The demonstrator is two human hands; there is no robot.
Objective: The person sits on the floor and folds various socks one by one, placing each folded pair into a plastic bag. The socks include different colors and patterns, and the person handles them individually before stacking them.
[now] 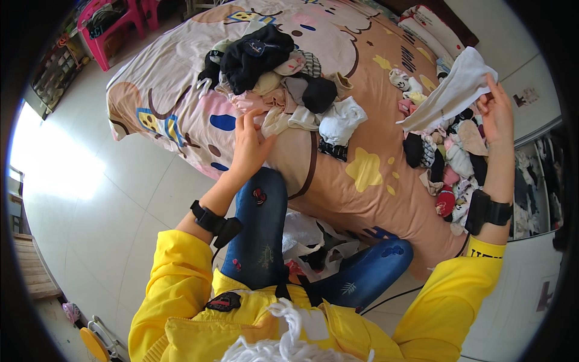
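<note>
My right hand (498, 111) is raised over the right side of the bed, its fingers pinching one end of a long white sock (449, 90). The sock slants down and left from the fingers. Below it lies a loose heap of mixed small socks (458, 154), partly hidden by the sock. At the near edge of the other heap, of clothes (274, 78), my left hand (250, 142) has its fingers apart and holds nothing. Its fingertips are by a cream piece of cloth (275, 122); whether they touch it I cannot tell. A bunched white garment (342, 120) lies at that heap's right.
The bed has a pink and peach patterned sheet (368, 199). Between my knees stands a white plastic bag (304, 232) with dark cloth in it. A wardrobe with hanging clothes (531, 187) is at the right. A pink chair (99, 42) stands far left on the tiled floor.
</note>
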